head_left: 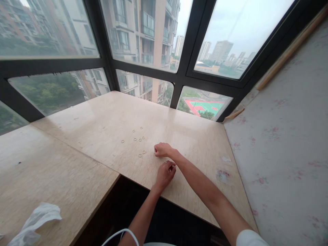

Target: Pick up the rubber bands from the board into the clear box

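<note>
Several thin gold-coloured rings lie loose on the marble-patterned surface, among them a ring [140, 155] and a ring [144, 152] just left of my right hand [162, 150]. That hand reaches across in front of my left one, its fingers curled in and low over the surface; anything inside them is hidden. Nearer to me, my left hand [166, 174] is closed in a pinch, thumb and fingers together. A small pale glint shows at its fingers, too small to name. Farther back are a ring [122, 141] and a ring [141, 127].
Clear plastic packets, one a bag [222, 175] with reddish bits, lie right near the papered wall [282, 153]. A crumpled tissue [42, 217] is at lower left. Dark window frames [146, 76] bound the back. A white cable [120, 231] loops by my left forearm.
</note>
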### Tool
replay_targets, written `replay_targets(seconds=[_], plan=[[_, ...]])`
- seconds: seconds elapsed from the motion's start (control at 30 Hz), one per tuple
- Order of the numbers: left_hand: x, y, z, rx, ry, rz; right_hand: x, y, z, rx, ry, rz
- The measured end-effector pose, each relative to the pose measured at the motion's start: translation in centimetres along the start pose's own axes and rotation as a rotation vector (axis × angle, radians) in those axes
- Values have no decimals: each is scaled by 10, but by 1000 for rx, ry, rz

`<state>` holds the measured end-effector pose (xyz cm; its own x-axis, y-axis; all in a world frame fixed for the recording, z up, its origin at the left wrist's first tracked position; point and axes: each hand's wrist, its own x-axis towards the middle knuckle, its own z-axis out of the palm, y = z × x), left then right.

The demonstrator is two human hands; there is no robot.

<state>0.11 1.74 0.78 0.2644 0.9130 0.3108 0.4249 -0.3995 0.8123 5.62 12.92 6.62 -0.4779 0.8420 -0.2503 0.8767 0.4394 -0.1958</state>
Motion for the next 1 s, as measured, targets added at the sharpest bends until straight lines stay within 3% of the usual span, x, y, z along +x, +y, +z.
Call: replay_targets(seconds=[0.23,0.53,0.77,1.0], plan=[[1,-5,3,-36,1,-24,-33,18,5,328,173,58],[1,1,-3,-44,-35,-38,-122,60,25,691,490,315],[2,-1,-3,-10,-51,-13,-209,93,36,607,721,595],[3,1,-3,22,-59,-11,-276,121,54,441,777,816]])
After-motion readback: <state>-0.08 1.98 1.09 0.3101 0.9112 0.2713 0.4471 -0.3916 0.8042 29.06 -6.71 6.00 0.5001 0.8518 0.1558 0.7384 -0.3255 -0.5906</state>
